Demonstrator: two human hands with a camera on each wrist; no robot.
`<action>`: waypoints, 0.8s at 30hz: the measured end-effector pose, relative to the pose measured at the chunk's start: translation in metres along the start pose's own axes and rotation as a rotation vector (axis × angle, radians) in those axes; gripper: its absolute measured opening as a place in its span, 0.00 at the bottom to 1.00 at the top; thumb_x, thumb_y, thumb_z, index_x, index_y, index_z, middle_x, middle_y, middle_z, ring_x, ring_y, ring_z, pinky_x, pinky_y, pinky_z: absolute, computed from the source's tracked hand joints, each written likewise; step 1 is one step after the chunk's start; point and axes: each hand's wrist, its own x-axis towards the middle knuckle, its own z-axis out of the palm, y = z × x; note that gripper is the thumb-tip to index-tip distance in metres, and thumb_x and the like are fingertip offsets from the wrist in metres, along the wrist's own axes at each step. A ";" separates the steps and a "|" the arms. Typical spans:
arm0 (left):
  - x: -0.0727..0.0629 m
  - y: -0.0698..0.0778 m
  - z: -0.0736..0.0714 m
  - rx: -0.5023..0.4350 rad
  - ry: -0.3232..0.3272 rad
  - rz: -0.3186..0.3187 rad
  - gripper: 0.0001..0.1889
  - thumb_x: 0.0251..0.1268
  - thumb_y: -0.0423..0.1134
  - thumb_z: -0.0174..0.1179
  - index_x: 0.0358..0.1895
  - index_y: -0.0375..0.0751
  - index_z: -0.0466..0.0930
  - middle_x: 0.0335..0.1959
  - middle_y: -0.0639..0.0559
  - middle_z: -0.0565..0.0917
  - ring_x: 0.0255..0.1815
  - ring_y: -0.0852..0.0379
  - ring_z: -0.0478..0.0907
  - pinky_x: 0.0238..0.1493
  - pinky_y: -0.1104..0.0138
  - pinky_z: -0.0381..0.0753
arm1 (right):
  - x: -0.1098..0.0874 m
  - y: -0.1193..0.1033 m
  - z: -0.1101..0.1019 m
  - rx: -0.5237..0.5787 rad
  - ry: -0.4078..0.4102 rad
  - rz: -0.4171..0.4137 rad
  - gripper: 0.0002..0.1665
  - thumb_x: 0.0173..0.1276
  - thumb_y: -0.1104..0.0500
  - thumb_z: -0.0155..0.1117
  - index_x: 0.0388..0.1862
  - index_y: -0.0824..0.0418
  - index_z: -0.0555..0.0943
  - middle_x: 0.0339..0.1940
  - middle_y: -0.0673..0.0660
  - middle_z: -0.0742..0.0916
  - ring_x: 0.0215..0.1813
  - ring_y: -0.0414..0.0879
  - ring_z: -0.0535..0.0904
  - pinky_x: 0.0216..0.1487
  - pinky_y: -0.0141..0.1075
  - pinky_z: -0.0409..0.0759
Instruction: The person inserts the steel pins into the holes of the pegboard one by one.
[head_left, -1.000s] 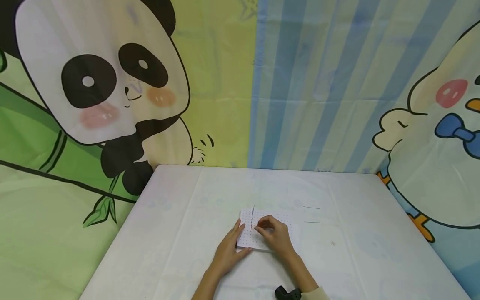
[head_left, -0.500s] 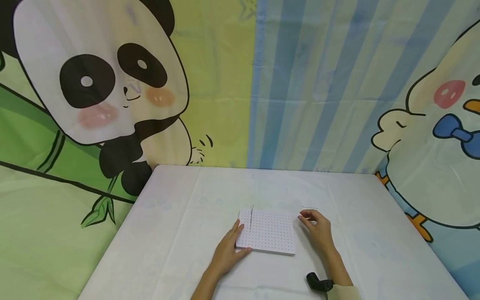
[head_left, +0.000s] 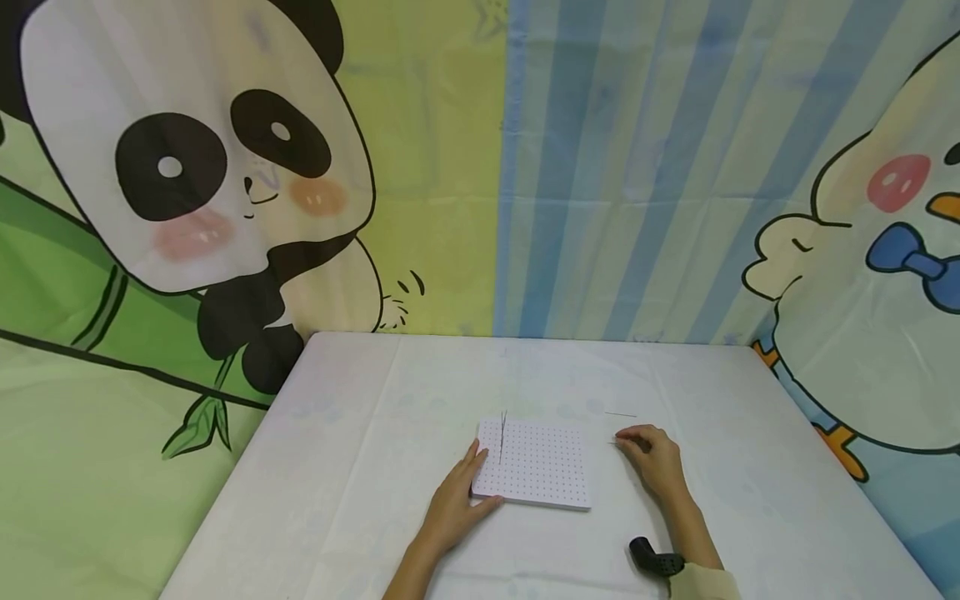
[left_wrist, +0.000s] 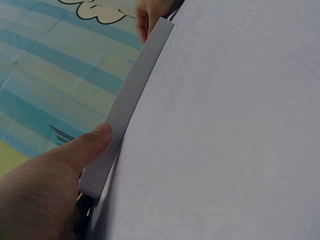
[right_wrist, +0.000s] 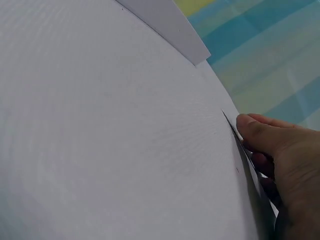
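Observation:
A white board with a grid of small holes (head_left: 543,468) lies on the white table. My left hand (head_left: 457,492) holds its near left corner, thumb (left_wrist: 95,142) on the front edge and fingers along the left side. Thin dark sticks (head_left: 502,437) stand upright near the board's left side. Right of the board, my right hand (head_left: 654,460) pinches another thin dark stick (right_wrist: 229,120) at table level. Its fingertips hide most of that stick. Beyond that hand, one more thin stick (head_left: 620,414) lies flat.
White cloth covers the table (head_left: 360,467). Behind it hangs a curtain (head_left: 615,167) with a panda and a bird printed on it. A black device (head_left: 656,557) is strapped to my right wrist.
My right hand has moved right, from above the board to the nearer of the two lying sticks, and now pinches it. My left hand stays at the board's corner.

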 end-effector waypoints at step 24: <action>0.000 0.000 0.000 -0.002 0.003 -0.004 0.41 0.52 0.53 0.65 0.68 0.43 0.61 0.72 0.50 0.53 0.68 0.45 0.58 0.63 0.50 0.62 | 0.001 0.002 0.002 -0.051 0.012 -0.054 0.05 0.54 0.64 0.70 0.31 0.59 0.84 0.31 0.53 0.83 0.36 0.47 0.75 0.35 0.43 0.75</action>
